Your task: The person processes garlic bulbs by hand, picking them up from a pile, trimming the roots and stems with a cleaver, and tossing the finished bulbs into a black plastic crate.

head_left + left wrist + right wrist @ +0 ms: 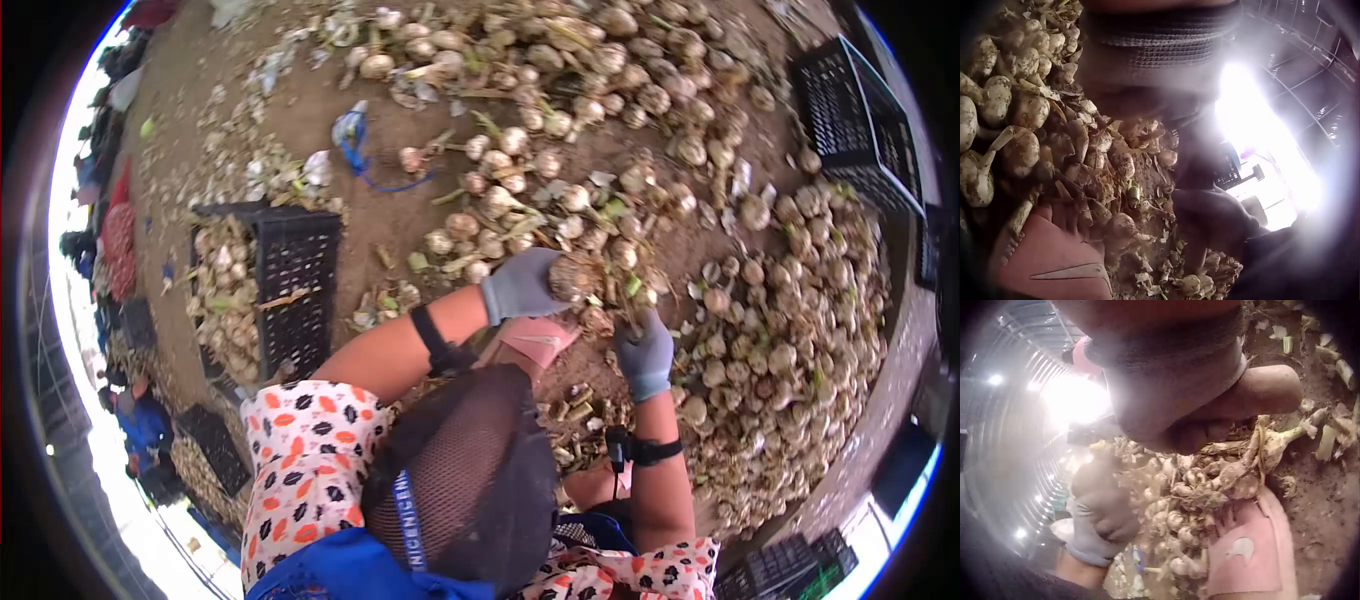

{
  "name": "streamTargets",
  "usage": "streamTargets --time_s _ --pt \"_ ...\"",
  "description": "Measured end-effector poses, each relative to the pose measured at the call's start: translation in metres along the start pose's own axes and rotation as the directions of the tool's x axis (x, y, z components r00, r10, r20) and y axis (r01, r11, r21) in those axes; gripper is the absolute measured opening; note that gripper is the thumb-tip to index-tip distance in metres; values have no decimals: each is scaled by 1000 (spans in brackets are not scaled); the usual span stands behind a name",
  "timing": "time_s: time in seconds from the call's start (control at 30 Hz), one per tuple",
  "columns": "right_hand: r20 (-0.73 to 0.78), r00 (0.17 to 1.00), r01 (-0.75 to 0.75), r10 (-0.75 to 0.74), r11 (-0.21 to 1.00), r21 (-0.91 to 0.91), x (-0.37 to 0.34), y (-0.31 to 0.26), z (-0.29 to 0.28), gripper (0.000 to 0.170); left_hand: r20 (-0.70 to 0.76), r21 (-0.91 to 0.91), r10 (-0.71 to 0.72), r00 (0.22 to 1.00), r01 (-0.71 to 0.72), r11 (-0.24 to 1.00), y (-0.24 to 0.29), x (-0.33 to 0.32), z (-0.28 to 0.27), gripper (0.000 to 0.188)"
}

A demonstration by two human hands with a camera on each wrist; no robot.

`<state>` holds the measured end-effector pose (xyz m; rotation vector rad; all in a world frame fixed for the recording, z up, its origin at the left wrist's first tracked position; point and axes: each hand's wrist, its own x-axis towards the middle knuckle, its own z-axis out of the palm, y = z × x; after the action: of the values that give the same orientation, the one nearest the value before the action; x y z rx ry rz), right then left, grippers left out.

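In the head view my gloved left hand [525, 285] grips a large brown garlic bulb [573, 277] at its fingertips. My gloved right hand [646, 355] is just below and right of it, its fingers pinching a garlic stalk. The left wrist view shows the left glove cuff [1154, 56] above loose garlic [1022, 150]; its fingers are in shadow. Up close in the right wrist view, the right hand [1179, 394] has its thumb stretched out above stalked garlic [1247, 481], its other fingertips hidden. A pink slipper [1247, 556] lies beneath.
Garlic heaps lie ahead [600, 60] and at the right [790, 340]. A black crate [297, 290] with garlic stands at the left, another crate [850, 120] at the upper right. Blue cord [352, 140] lies on the soil. Another person [145, 425] is at the far left.
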<state>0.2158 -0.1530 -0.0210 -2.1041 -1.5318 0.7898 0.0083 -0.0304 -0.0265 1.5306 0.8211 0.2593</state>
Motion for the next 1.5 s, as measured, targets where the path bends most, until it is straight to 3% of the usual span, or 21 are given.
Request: streamTargets --time_s 0.1,0.13,0.17,0.2,0.23,0.27,0.43,0.5,0.53,0.57,0.77,0.83,0.9,0.97,1.03,1.07,1.1,1.17,1.37,1.43,1.5 --pt "-41 978 206 -206 978 -7 1 -38 -19 20 147 123 12 989 -30 992 -17 -2 -3 34" --pt "-27 965 260 -259 965 25 2 -45 -21 18 353 647 357 865 -501 575 -2 -6 -8 35" --pt "-17 953 304 -304 953 -5 3 -49 -20 17 363 637 364 858 -513 575 -4 -5 -5 35" --pt "3 941 338 -338 940 -39 4 -55 -21 18 223 107 129 966 -156 982 -6 -3 -1 30" --pt "26 927 375 -374 924 -69 6 -62 -22 19 264 -492 -166 950 281 824 -8 -3 2 27" --pt "53 917 399 -395 913 -90 7 -66 -21 20 243 -235 -277 929 334 913 -11 -3 2 26" --pt "93 911 412 -403 900 -138 9 -63 -21 16 166 -220 -82 983 118 968 14 -9 6 23" --pt "61 986 164 -152 929 -332 16 -35 -11 10 83 376 552 830 -539 753 27 -4 6 19" --pt "-24 998 -64 59 937 -343 23 -14 -13 12 213 -42 228 950 -225 974 36 -13 -6 20" --pt "-117 958 -286 262 900 -330 31 10 -14 14 154 -73 299 942 -291 954 43 -13 -2 22" --pt "44 979 -201 200 979 24 -3 33 2 17 347 -223 114 931 -36 974 21 -8 0 39" --pt "243 935 -352 259 770 532 -11 8 2 14 470 -488 54 881 209 847 23 -8 5 46" --pt "368 891 -432 267 245 868 -16 -8 14 14 544 -577 92 834 292 763 13 -4 14 47" --pt "435 874 -472 217 160 867 -13 -26 0 20 485 -793 36 874 422 440 43 -5 13 37" --pt "406 907 -414 110 62 908 -7 -36 -5 27 517 -695 -4 856 423 581 56 -5 6 33" --pt "529 841 -528 111 -45 848 -8 -25 -6 29 523 -698 199 829 282 658 45 -1 7 32" --pt "526 842 -525 115 -48 850 -7 -27 -5 29 526 -704 392 755 127 699 46 2 6 30" --pt "317 912 -351 261 93 932 -5 -31 -4 26 544 -707 337 768 203 678 48 -4 0 25" --pt "157 923 -254 351 250 934 1 -35 -13 22 246 -561 -150 958 267 784 45 -7 6 20" --pt "71 966 -194 249 513 836 2 -36 -15 18 309 -422 -142 940 270 866 25 -6 8 23" --pt "34 971 -160 235 545 823 -1 -41 -11 15 324 257 9 946 -97 962 5 -6 14 28"
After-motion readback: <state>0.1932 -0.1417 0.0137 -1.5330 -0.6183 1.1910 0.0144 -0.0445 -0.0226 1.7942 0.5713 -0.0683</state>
